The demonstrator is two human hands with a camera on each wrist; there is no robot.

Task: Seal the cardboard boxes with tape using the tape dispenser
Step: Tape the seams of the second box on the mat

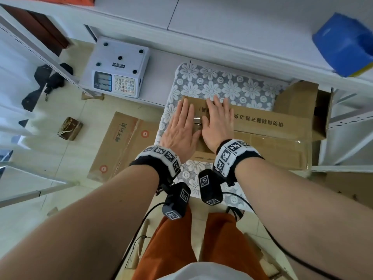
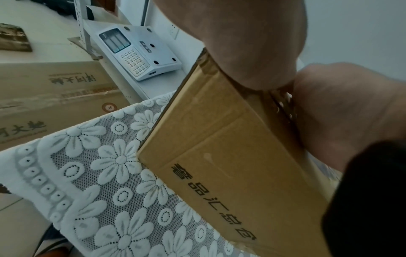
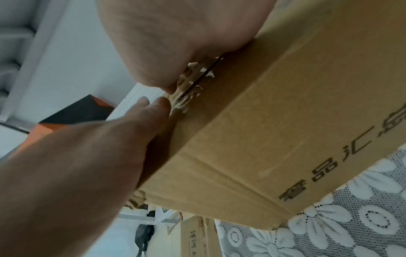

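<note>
Cardboard box (image 1: 262,136): long brown carton with printed characters, lying on the lace-covered worktop (image 1: 222,85), directly in front of the person.
Top seam: two flaps meet at the near-left end of the carton; wrinkled clear tape (image 3: 189,90) lies over the slit there.
Left hand (image 1: 181,126): flat on the carton's left end, fingers (image 1: 186,110) straight and close together, pressing down; holds nothing.
Right hand (image 1: 217,122): flat just beside the left hand, fingers straight and slightly spread, pressing the flap; holds nothing.
Tape dispenser: not identifiable in any view; a small shiny patch shows between the two hands, too unclear to name.
Progress (judged): tape appears laid at this end and is being smoothed down; how far it runs along the seam cannot be told. Other cartons look unsealed.
Head view only: open carton (image 1: 302,102) at the right, flat cartons on the floor (image 1: 121,142), electronic scale (image 1: 119,67), blue item on a shelf (image 1: 345,43).
Left wrist view only: the carton's side print and lace pattern close up; heels of both palms on the top edge.
Right wrist view only: creases in the tape and the dark slit beneath it.
</note>
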